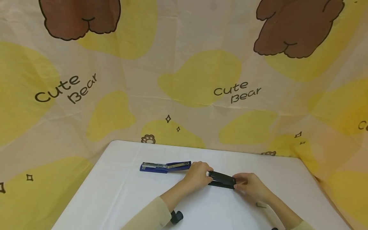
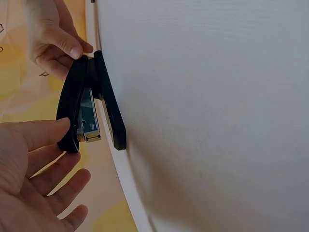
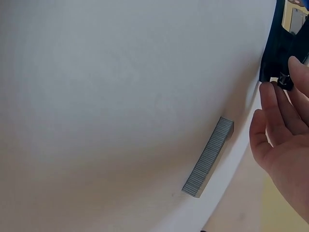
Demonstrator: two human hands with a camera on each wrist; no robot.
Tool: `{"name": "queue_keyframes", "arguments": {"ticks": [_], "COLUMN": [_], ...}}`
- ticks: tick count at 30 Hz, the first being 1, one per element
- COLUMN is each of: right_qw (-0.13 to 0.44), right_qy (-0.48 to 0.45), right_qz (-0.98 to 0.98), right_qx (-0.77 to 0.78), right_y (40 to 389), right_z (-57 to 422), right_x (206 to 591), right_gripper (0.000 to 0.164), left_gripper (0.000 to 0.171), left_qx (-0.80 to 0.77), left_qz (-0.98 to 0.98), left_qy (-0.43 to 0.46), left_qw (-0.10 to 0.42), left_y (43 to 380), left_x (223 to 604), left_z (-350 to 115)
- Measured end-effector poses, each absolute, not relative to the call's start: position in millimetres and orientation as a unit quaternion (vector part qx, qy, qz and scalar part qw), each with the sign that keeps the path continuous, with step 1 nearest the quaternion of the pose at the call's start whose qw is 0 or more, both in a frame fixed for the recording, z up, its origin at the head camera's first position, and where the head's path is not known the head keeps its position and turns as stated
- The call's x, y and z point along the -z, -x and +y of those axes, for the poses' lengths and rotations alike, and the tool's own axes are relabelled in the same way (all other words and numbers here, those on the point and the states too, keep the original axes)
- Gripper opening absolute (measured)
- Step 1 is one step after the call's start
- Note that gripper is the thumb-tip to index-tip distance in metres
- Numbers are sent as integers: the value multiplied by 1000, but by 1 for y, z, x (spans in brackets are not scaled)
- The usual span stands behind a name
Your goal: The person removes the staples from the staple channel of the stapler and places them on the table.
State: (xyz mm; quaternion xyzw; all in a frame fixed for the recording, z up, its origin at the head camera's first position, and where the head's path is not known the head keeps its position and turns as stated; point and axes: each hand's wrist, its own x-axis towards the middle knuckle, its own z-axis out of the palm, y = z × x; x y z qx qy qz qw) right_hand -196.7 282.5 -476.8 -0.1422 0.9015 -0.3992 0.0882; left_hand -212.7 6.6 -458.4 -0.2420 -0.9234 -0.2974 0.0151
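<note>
A black stapler is held between my two hands over the white table. My left hand pinches the front end of its upper arm between thumb and forefinger, with the other fingers spread below, as the left wrist view shows. At the stapler's rear end, my right hand grips with thumb and fingertips. The metal magazine shows between the upper arm and the base, which stand apart at the front. Behind my left hand lies a blue stapler, folded open with its metal track showing.
A strip of staples lies on the white table close to my right hand. Behind the table hangs a yellow and beige cloth with bear prints. Near my left sleeve shows a small black object.
</note>
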Motion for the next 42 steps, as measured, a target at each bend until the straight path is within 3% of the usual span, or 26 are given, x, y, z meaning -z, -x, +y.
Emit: {"name": "queue_keyframes", "arguments": {"ticks": [42], "right_qw": [140], "right_qy": [218], "right_qz": [875], "right_qx": [410], "right_y": [151], "right_z": [257], "right_x": [476], "right_gripper": [33], "left_gripper": [26], "left_qx": [385], "left_qz": [-888], "left_qy": [232], "left_qw": [-93], "left_y": [164], "left_x": [454], "left_z": [-43]}}
